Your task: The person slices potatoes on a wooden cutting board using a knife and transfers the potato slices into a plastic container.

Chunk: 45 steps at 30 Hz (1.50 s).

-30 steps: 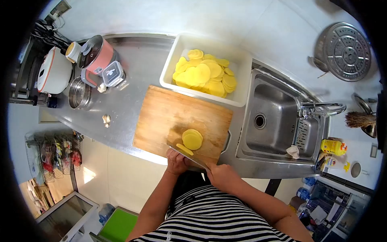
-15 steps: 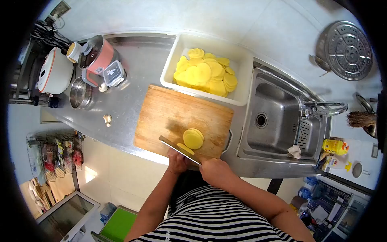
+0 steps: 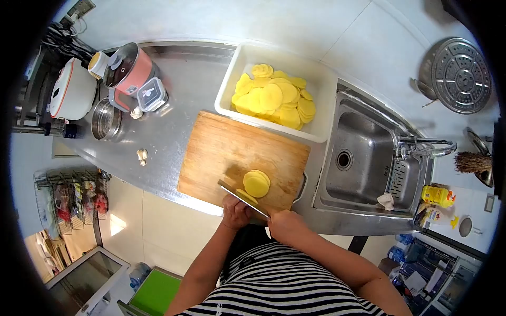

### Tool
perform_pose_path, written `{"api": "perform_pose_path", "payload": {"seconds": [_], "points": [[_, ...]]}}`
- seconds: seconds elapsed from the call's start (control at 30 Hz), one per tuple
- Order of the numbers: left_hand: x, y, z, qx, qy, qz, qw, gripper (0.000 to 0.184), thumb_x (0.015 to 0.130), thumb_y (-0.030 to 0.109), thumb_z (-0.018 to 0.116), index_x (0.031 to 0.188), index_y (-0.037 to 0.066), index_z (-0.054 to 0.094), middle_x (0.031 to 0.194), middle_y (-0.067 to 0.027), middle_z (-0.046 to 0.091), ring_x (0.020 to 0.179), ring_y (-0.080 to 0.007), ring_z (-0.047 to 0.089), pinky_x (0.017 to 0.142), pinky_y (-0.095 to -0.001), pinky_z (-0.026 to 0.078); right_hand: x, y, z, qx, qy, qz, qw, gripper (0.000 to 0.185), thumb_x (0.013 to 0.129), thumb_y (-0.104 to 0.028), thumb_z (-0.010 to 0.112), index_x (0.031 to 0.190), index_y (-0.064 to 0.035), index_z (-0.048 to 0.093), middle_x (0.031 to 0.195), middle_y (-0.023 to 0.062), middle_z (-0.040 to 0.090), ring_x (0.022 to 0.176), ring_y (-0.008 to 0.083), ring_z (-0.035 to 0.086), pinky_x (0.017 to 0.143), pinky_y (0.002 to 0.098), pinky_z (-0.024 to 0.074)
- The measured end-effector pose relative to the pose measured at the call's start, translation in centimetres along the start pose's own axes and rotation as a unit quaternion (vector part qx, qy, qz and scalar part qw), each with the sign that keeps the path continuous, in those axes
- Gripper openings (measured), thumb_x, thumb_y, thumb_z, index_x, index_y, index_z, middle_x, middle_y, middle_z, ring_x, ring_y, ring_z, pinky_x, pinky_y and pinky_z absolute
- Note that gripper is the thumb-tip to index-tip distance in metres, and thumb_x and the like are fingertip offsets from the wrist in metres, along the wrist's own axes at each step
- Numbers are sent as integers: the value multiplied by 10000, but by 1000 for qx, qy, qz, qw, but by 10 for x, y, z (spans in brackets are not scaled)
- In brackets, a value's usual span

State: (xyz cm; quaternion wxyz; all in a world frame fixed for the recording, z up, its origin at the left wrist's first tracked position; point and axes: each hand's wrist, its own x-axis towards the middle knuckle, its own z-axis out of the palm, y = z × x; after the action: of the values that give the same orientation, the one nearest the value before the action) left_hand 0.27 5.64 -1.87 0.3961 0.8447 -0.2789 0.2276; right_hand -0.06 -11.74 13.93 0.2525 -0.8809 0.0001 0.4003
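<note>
My right hand [image 3: 287,225] is wrapped round the handle of a kitchen knife [image 3: 242,198] at the near edge of the wooden cutting board [image 3: 211,142]. The blade slants up to the left across the board. Close against its near side, the curled fingers of my left hand [image 3: 236,211] hold a potato, mostly hidden by fingers and blade. A yellow potato slice [image 3: 246,197] lies along the blade's far side. Just beyond it rests a small overlapping stack of round slices [image 3: 256,183]. Behind the board, a white plastic bin [image 3: 224,87] holds many more slices [image 3: 271,97].
To the right is a steel sink [image 3: 329,187] with a faucet [image 3: 429,147]. Garlic [image 3: 142,156], a steel bowl [image 3: 106,120], a pink pot [image 3: 134,68] and a lidded container [image 3: 152,96] stand on the left counter. A steamer plate [image 3: 460,75] hangs on the wall.
The view has shifted slightly, so the counter appears a little farther right. The knife has moved slightly rightward over the board. Both hands keep their grip.
</note>
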Motion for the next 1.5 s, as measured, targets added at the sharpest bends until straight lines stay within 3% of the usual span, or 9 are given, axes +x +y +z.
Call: {"api": "perform_pose_path", "payload": {"seconds": [0.2,0.67,0.8,0.9,1.1,1.17,1.2,1.3,1.5], "points": [[1,-2,0,-1,10,11,1000,220,756,95,590,944,100,474,972,-95,466,860,-286,519,746,-423,436,16,-4,0,45,-6,1,999,257,838,-195,502,880,30,618,800,268,628,763,424,620,685,502,495],[16,11,-11,36,7,6,999,211,752,34,583,896,112,451,915,-114,460,820,-299,486,734,-430,398,40,26,28,62,125,-83,987,278,853,-267,534,810,-8,624,735,242,615,706,414,606,638,505,473],[23,20,-25,38,-65,-33,997,254,737,36,620,933,96,471,954,-134,466,874,-329,479,789,-442,403,24,54,20,68,170,-123,975,329,854,-303,557,775,9,622,708,242,602,676,425,585,619,480,471],[30,29,-31,62,-76,-48,994,277,730,75,652,954,81,490,969,-142,485,907,-340,492,812,-446,407,5,74,4,133,177,-79,972,366,847,-324,584,727,22,608,663,236,584,635,417,574,588,447,468],[58,56,-45,84,-104,-131,982,370,755,166,683,1062,51,512,1040,-171,517,974,-365,494,859,-457,393,0,131,-11,236,175,-63,954,422,860,-345,600,655,23,575,521,114,550,450,216,545,472,356,423],[78,58,-46,108,-108,-167,974,483,754,260,710,1122,20,510,1073,-186,526,997,-362,494,870,-450,398,-4,138,-19,342,34,18,939,420,869,-345,607,611,-18,551,503,39,521,414,129,493,435,310,397],[90,59,-45,110,-108,-166,974,483,754,260,710,1122,20,510,1073,-186,526,997,-362,494,870,-450,398,-5,141,-21,343,33,16,939,420,869,-345,607,611,-18,551,503,39,521,414,129,493,435,310,397],[116,55,-41,165,-243,-231,928,683,652,370,783,1168,12,513,1098,-171,541,1019,-330,524,875,-405,428,-8,151,-21,367,-2,13,930,415,868,-348,619,592,-52,525,506,17,500,419,110,472,421,287,383],[142,57,-29,197,-425,-300,831,801,612,405,808,1218,14,460,1134,-168,530,1048,-320,556,826,-390,491,5,167,0,355,-7,4,935,439,870,-373,618,591,-44,535,484,31,502,409,123,480,405,297,380]]}}
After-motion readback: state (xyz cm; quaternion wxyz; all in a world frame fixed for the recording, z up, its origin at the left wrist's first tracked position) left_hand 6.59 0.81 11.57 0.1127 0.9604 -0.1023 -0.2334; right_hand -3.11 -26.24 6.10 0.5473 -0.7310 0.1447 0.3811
